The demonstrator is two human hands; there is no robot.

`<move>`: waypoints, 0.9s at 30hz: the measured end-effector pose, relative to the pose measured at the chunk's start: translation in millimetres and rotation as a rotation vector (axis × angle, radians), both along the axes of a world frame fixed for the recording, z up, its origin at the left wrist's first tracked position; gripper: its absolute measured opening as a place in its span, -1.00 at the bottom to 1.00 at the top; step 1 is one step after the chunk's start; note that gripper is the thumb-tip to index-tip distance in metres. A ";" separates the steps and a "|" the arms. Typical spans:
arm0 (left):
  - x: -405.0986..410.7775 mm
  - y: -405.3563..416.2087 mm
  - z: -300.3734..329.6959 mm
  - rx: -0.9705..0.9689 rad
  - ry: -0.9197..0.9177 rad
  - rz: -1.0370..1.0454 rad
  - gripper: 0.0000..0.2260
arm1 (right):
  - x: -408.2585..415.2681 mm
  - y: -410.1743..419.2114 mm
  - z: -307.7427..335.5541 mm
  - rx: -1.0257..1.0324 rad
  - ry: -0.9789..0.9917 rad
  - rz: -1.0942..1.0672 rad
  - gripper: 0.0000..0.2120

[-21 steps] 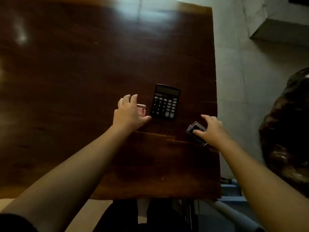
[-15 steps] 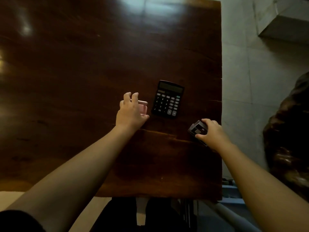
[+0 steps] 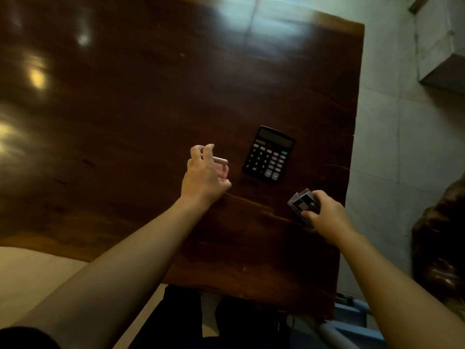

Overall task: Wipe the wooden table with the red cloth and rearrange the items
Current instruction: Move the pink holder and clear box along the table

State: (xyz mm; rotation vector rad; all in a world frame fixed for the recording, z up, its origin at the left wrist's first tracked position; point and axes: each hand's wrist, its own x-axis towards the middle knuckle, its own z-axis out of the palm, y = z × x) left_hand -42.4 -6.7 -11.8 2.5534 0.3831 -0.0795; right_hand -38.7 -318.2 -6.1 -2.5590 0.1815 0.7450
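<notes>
Left hand (image 3: 203, 176) fingers curled narrow around pink item (image 3: 222, 167); right hand (image 3: 327, 215) grips small dark box (image 3: 303, 201). Lift both clear of calculator (image 3: 269, 154), set down gently

Glossy dark wood table (image 3: 151, 109); matt black plastic calculator (image 3: 268, 154).

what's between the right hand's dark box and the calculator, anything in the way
Nothing visible. The right hand grips the small dark box near the table's right edge, and only bare wood lies between it and the calculator. The left hand and its pink item sit off to the calculator's left.
</notes>
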 end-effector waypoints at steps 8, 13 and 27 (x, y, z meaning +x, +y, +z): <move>-61.8 38.7 21.1 -0.007 -0.061 0.233 -0.11 | 4.2 42.8 19.4 -0.004 -0.093 0.218 -0.50; -94.7 75.7 25.2 0.005 -0.073 0.371 -0.10 | 8.5 88.4 31.9 -0.038 -0.134 0.322 -0.49; -173.1 244.9 24.3 -0.019 -0.096 0.663 -0.13 | 1.6 294.9 53.6 -0.046 -0.195 0.646 -0.50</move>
